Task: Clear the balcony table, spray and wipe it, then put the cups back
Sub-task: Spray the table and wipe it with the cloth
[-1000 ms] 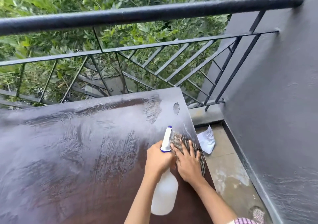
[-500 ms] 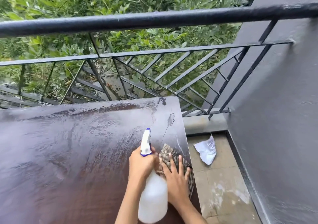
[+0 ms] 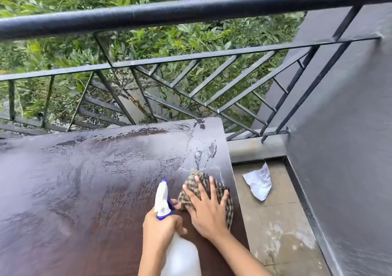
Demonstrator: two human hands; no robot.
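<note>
My left hand (image 3: 161,229) gripped the spray bottle (image 3: 180,254); my right hand (image 3: 209,210) lay flat, pressing the checked cloth (image 3: 195,182) near the wet desk's (image 3: 84,191) right edge.

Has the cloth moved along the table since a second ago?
Yes. The cloth slid back from the table's far right corner, toward the person, along the right edge.

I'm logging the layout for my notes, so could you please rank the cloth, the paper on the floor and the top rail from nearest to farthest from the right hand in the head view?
1. Cloth: directly under the right hand, on the table's right edge.
2. Paper: on the floor, right of the table.
3. Top rail: far side, beyond the table.
</note>
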